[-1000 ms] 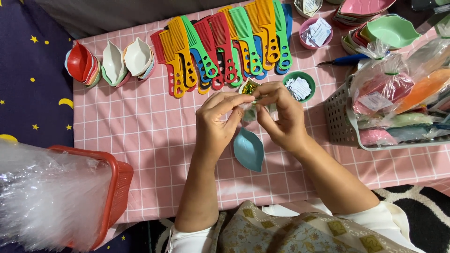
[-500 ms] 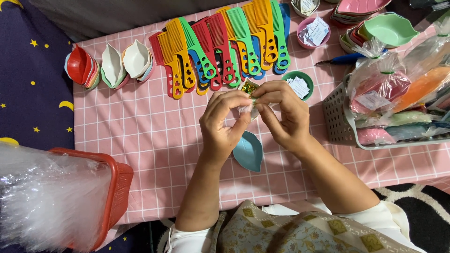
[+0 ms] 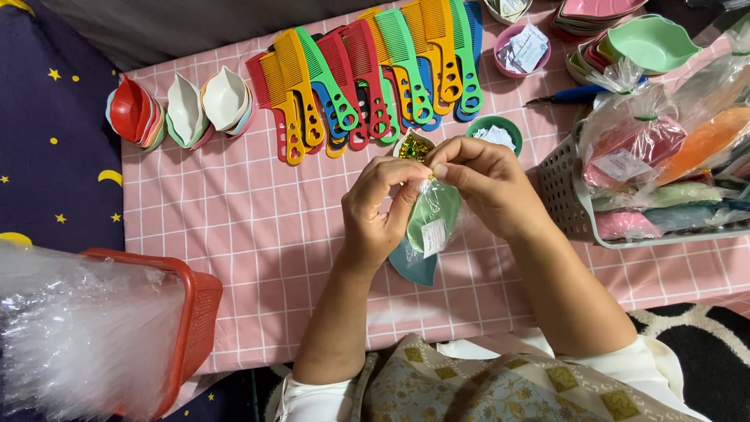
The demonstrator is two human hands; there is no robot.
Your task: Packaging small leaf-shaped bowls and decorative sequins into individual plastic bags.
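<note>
Plastic combs [image 3: 367, 78] fan above our hands. Our left hand [image 3: 379, 211] and right hand [image 3: 488, 184] pinch a crinkly clear bag [image 3: 431, 215] around a green leaf-shaped dish.

Combs [image 3: 367, 78] ahead, basket [image 3: 566, 195] right; cloth [image 3: 258, 219] left free.

combs [image 3: 367, 78] behind hands [image 3: 437, 195]; stacked dishes [image 3: 180, 113] far left; basket [image 3: 566, 195] right; bin [image 3: 191, 312] near left.
</note>
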